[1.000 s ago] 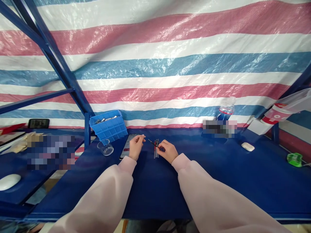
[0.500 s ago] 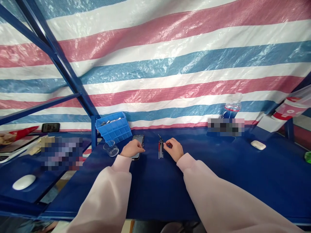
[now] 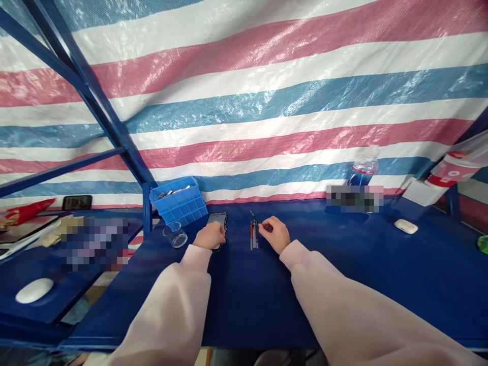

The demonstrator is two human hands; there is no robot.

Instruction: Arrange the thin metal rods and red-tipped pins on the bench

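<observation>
My left hand [image 3: 209, 237] rests on a black phone [image 3: 217, 222] lying on the blue table [image 3: 343, 274], fingers curled over its near half. My right hand [image 3: 276, 233] is closed in a pinch on a thin dark pen-like rod [image 3: 253, 217] that points up and away. A few thin pens or refills [image 3: 253, 236], one red, lie side by side on the table just left of that hand. Both arms wear pale pink sleeves.
A blue compartment tray [image 3: 178, 202] leans at the back left, a clear glass cup [image 3: 174, 234] in front of it. A water bottle [image 3: 364, 170], a white earbud case [image 3: 406, 226] and a red-and-white cup [image 3: 452, 173] stand at the right. A white mouse [image 3: 34, 290] lies on the left bench.
My left hand dropped from a raised pinch onto the phone. The right hand turned the thin rod from pointing left to pointing up and away.
</observation>
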